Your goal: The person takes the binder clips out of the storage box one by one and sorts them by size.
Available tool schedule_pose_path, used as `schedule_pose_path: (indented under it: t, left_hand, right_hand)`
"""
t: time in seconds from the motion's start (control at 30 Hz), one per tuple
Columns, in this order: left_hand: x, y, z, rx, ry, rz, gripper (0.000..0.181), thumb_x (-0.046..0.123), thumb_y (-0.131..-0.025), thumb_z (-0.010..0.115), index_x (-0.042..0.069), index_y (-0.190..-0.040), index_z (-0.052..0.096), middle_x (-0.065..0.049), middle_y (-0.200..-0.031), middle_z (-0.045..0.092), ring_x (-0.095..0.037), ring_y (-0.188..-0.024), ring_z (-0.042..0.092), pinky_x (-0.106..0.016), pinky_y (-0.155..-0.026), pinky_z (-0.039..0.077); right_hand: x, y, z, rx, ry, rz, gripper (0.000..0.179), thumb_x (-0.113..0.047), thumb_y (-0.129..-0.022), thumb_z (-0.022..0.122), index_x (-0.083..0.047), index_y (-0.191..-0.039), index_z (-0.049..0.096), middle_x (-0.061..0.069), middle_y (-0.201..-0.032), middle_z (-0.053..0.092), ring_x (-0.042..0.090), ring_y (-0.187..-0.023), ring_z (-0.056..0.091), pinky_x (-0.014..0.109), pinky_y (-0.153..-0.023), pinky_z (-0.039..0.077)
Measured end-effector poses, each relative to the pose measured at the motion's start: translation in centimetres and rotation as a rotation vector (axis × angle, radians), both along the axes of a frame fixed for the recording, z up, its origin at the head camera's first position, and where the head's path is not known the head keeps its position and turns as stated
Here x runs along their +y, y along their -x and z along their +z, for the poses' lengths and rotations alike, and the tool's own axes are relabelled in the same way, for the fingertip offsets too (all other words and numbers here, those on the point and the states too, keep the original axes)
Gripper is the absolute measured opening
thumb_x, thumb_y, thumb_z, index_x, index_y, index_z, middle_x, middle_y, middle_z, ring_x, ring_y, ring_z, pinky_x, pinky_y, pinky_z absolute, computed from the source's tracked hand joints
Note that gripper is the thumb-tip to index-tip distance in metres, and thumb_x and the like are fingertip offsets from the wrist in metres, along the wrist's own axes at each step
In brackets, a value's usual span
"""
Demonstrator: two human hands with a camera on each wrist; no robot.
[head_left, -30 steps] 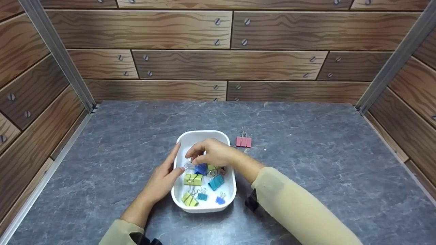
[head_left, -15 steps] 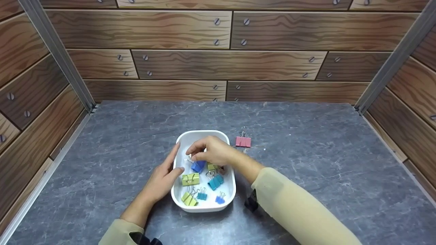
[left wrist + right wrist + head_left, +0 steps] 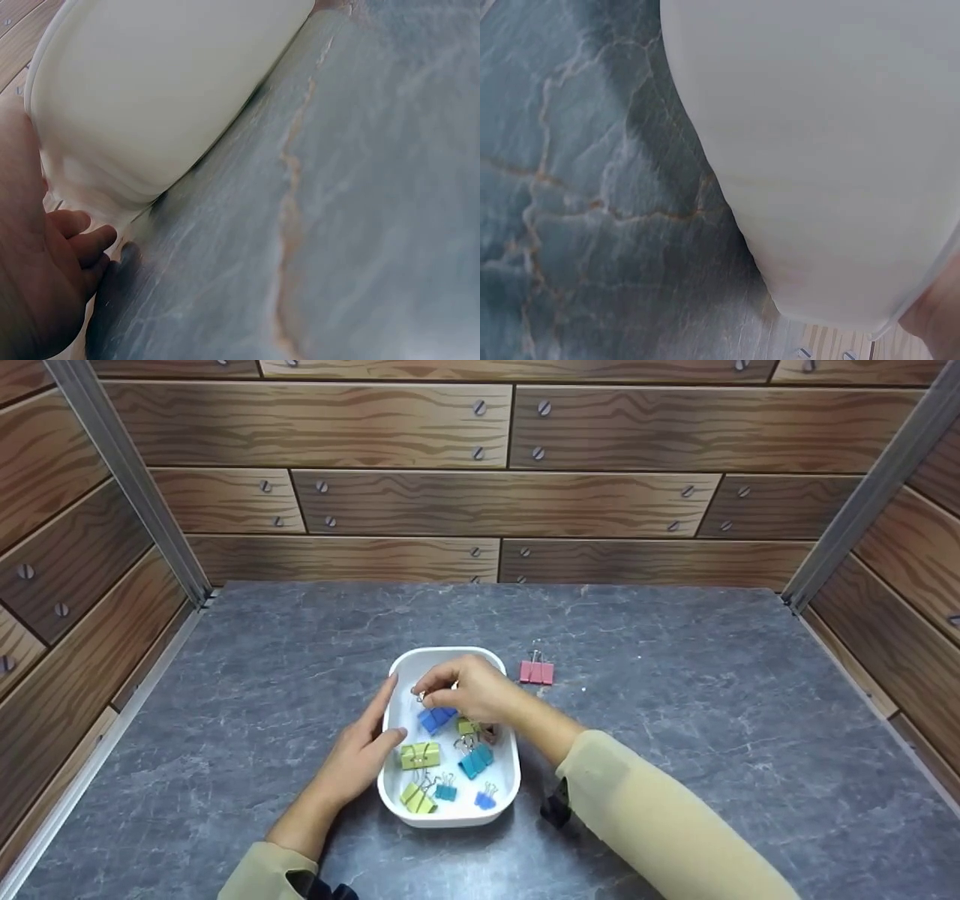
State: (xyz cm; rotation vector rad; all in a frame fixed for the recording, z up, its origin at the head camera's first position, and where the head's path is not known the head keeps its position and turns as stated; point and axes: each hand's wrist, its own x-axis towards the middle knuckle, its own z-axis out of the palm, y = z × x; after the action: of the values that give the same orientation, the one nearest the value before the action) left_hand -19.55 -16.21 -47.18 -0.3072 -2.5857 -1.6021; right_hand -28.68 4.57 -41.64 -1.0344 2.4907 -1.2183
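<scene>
A white plastic bin (image 3: pixel 513 780) stands on the table with several binder clips in it. My left hand (image 3: pixel 358 754) grips its left wall, thumb over the rim; in the left wrist view its other fingers (image 3: pixel 94 244) lie curled by the outside. Over the far half of the bin, my right hand (image 3: pixel 476 690) pinches the wire handles of a blue binder clip (image 3: pixel 435 720), whose body hangs below the fingertips. Nearer lie lime clips (image 3: pixel 420 755), a teal clip (image 3: pixel 475 762), a small teal clip (image 3: pixel 445 793) and a small blue clip (image 3: pixel 485 799).
A pink binder clip (image 3: pixel 537 672) lies on the marbled grey table (image 3: pixel 675 682), right of the bin's far end. Wood-patterned walls (image 3: pixel 495 502) enclose the back and sides, with metal posts (image 3: pixel 862 495) at the corners.
My right hand has risen slightly away from me, and the blue binder clip has moved with it, away from the lime clip. My left hand has stayed on the bin.
</scene>
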Motion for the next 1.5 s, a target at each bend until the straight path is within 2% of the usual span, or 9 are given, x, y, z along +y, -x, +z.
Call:
schedule_pose_path:
  t: [0.2, 0.4, 0.5, 0.63, 0.9, 0.97, 1.2, 1.43, 1.5]
  left_hand:
    - [0.2, 0.1, 0.1, -0.012, -0.003, -0.006, 0.071, 0.022, -0.095, 0.057, 0.041, -0.154, 0.023, -0.003, -0.150, 0.041, -0.021, -0.119, 0.054, -0.042, -0.095, 0.045]
    - [0.2, 0.1, 0.1, -0.018, -0.011, -0.008, 0.071, 0.019, -0.095, 0.057, 0.042, -0.154, 0.023, -0.003, -0.151, 0.040, -0.020, -0.122, 0.052, -0.043, -0.096, 0.044]
    - [0.1, 0.1, 0.1, -0.016, -0.004, -0.002, 0.071, 0.020, -0.095, 0.057, 0.042, -0.153, 0.024, -0.002, -0.152, 0.039, -0.020, -0.127, 0.048, -0.043, -0.099, 0.042]
    - [0.0, 0.2, 0.0, -0.004, -0.002, 0.001, 0.071, 0.021, -0.094, 0.058, 0.042, -0.153, 0.025, -0.002, -0.152, 0.038, -0.020, -0.131, 0.044, -0.043, -0.103, 0.039]
    - [0.0, 0.0, 0.0, -0.001, -0.006, 0.004, 0.070, 0.019, -0.095, 0.057, 0.041, -0.153, 0.025, 0.001, -0.153, 0.036, -0.019, -0.134, 0.041, -0.042, -0.104, 0.038]
    - [0.0, 0.0, 0.0, 0.000, -0.003, 0.004, 0.070, 0.019, -0.095, 0.057, 0.041, -0.153, 0.025, 0.002, -0.153, 0.036, -0.019, -0.135, 0.041, -0.042, -0.105, 0.036]
    - [0.0, 0.0, 0.0, 0.001, 0.005, 0.002, 0.070, 0.020, -0.095, 0.057, 0.041, -0.153, 0.025, 0.002, -0.153, 0.035, -0.018, -0.135, 0.040, -0.042, -0.107, 0.035]
    - [0.1, 0.1, 0.0, -0.012, 0.001, -0.006, 0.070, 0.020, -0.095, 0.056, 0.041, -0.154, 0.023, 0.003, -0.154, 0.033, -0.016, -0.136, 0.037, -0.042, -0.106, 0.035]
    - [0.1, 0.1, 0.0, -0.008, 0.003, -0.008, 0.070, 0.020, -0.095, 0.056, 0.039, -0.154, 0.023, 0.003, -0.154, 0.034, -0.016, -0.137, 0.037, -0.042, -0.107, 0.035]
  right_hand:
    - [0.6, 0.0, 0.6, -0.035, 0.088, -0.051, 0.019, -0.021, -0.088, 0.073, -0.014, -0.105, 0.077, -0.011, -0.090, 0.072, 0.010, -0.082, 0.063, 0.028, -0.072, 0.051]
    - [1.8, 0.2, 1.8, -0.062, 0.231, -0.087, 0.020, -0.018, -0.088, 0.073, -0.013, -0.107, 0.076, -0.004, -0.094, 0.072, 0.016, -0.082, 0.064, 0.033, -0.074, 0.053]
    - [2.7, 0.4, 2.6, -0.061, 0.286, -0.120, 0.019, -0.020, -0.088, 0.073, -0.013, -0.106, 0.076, 0.000, -0.096, 0.073, 0.019, -0.082, 0.065, 0.038, -0.074, 0.054]
    - [4.2, 0.6, 3.6, -0.036, 0.336, -0.173, 0.019, -0.017, -0.088, 0.073, -0.010, -0.105, 0.076, 0.006, -0.100, 0.073, 0.019, -0.085, 0.066, 0.036, -0.076, 0.054]
    - [8.2, -0.4, 7.3, -0.004, 0.419, -0.261, 0.018, -0.007, -0.088, 0.070, -0.002, -0.105, 0.073, 0.014, -0.100, 0.072, 0.026, -0.087, 0.067, 0.036, -0.078, 0.054]
    - [9.4, -0.3, 7.8, -0.004, 0.434, -0.286, 0.019, -0.007, -0.089, 0.070, 0.000, -0.106, 0.072, 0.016, -0.101, 0.071, 0.026, -0.087, 0.068, 0.036, -0.079, 0.054]
    - [13.8, 1.2, 7.2, 0.008, 0.464, -0.373, 0.025, -0.004, -0.089, 0.069, 0.008, -0.111, 0.068, 0.020, -0.103, 0.069, 0.014, -0.087, 0.065, 0.028, -0.080, 0.053]
    - [17.7, 3.8, 3.4, -0.026, 0.466, -0.453, 0.033, -0.015, -0.088, 0.073, 0.006, -0.113, 0.068, 0.011, -0.101, 0.071, 0.014, -0.089, 0.065, 0.026, -0.081, 0.052]
    - [18.2, 3.8, 3.0, -0.023, 0.450, -0.471, 0.033, -0.015, -0.088, 0.073, 0.006, -0.113, 0.068, 0.009, -0.098, 0.071, 0.014, -0.087, 0.065, 0.026, -0.079, 0.052]
